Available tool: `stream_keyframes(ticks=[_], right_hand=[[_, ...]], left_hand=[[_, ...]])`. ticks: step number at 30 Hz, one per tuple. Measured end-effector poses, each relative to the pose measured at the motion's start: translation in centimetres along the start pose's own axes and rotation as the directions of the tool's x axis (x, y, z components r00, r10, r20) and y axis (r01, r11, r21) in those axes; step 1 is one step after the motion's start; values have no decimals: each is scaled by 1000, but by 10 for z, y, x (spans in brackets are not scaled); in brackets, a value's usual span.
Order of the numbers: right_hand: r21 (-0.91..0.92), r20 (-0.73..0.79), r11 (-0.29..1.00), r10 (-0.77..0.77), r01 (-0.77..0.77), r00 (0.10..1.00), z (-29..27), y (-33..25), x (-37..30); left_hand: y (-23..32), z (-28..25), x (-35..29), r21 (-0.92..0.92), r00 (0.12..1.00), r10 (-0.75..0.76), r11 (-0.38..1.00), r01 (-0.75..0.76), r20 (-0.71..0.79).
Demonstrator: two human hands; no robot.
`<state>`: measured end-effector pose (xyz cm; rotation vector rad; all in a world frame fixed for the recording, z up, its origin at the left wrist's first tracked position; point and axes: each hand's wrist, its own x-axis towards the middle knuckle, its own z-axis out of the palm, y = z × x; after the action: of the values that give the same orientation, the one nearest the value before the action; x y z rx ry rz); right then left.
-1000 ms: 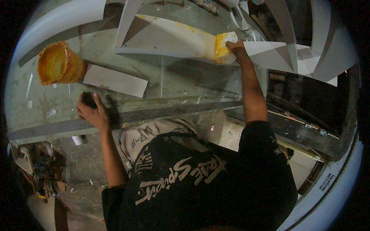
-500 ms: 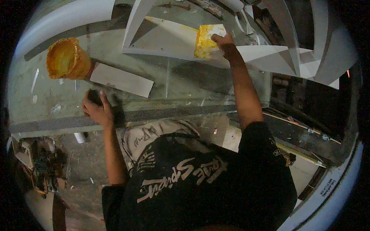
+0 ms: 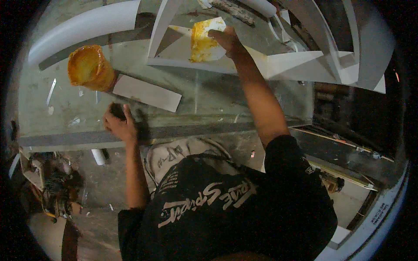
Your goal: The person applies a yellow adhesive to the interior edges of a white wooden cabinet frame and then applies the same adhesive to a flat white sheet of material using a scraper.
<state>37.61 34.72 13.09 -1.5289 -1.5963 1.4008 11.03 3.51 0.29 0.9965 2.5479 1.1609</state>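
My right hand pinches a flat white spreader card, thickly smeared with yellow paste along its left side. The card is over a white curved panel piece at the back of the table, and I cannot tell whether it touches the surface. By the table's front edge, my left hand is curled around something dark that I cannot make out. Beyond that hand stands a paste-covered yellow tub, its mouth tilted toward the left. Beside the tub lies a pale rectangular board.
A curved white panel lies at the back left. Tall white curved strips rise at the right. The greenish tabletop carries scraps and stains. Below its edge, a tangled dark heap and a white cylinder are on the floor.
My right hand has swept the card leftward along the white panel. My left hand keeps its curled pose near the edge. The whole view has shifted slightly.
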Motion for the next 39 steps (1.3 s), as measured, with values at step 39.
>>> stream_keyframes(ticks=[39], right_hand=[[691, -672, 650, 413, 318, 615, -105, 178, -292]], left_hand=[[162, 86, -31, -345, 102, 806, 358, -867, 582]])
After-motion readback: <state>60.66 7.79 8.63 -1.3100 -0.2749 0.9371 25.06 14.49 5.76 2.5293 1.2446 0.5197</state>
